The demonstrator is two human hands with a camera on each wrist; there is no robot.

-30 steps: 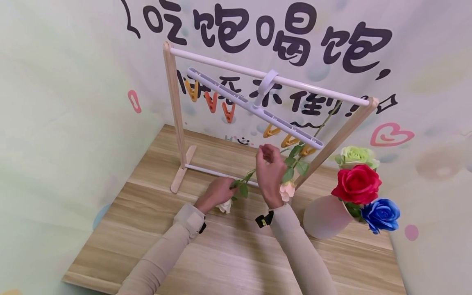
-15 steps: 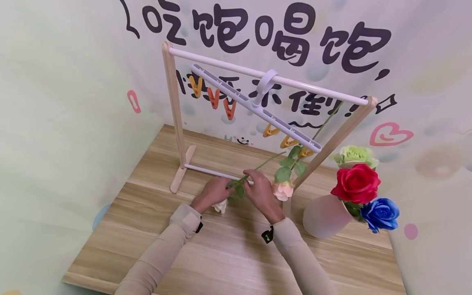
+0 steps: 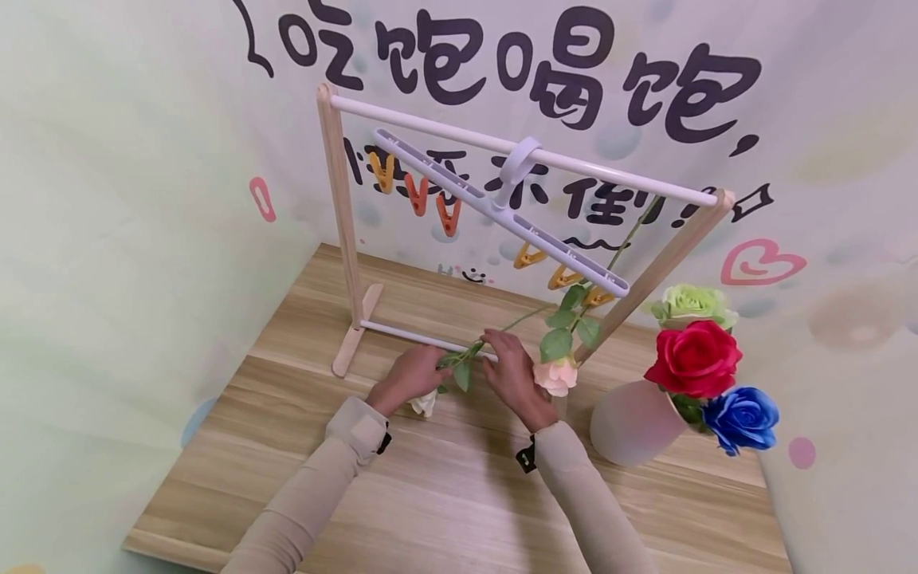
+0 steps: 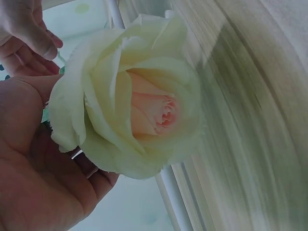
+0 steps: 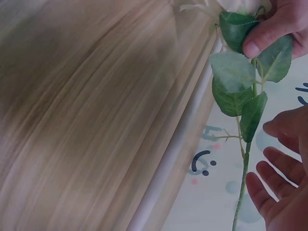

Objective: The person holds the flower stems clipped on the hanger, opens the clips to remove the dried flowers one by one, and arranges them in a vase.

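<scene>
My left hand (image 3: 406, 379) pinches the stem of a cream rose (image 4: 130, 96) just behind its bloom, thumb (image 5: 257, 43) against the leaves. The bloom, pale pink at its centre, faces down toward the table edge of that hand. Green leaves (image 5: 233, 79) and a long thin stem (image 3: 527, 319) run up to the right. Beside that stem my right hand (image 3: 515, 379) has its fingers spread and loosely bent, fingertips close to the stem in the right wrist view. Just right of it, a pink rose (image 3: 555, 376) hangs head down below a lilac hanger (image 3: 498, 209).
A wooden rack (image 3: 343, 223) with a white top rail (image 3: 430, 123) carries the hanger. Orange and yellow clips (image 3: 416, 194) dangle from it. At right stands a pale vase (image 3: 634, 422) with green, red (image 3: 694, 359) and blue roses. A printed cloth (image 3: 143, 159) backs the wooden table (image 3: 402, 494).
My right hand has come down from below the hanger to the cream rose's stem, and its fingers have loosened slightly. My left hand has shifted slightly left with the rose. The hanger has swung a little.
</scene>
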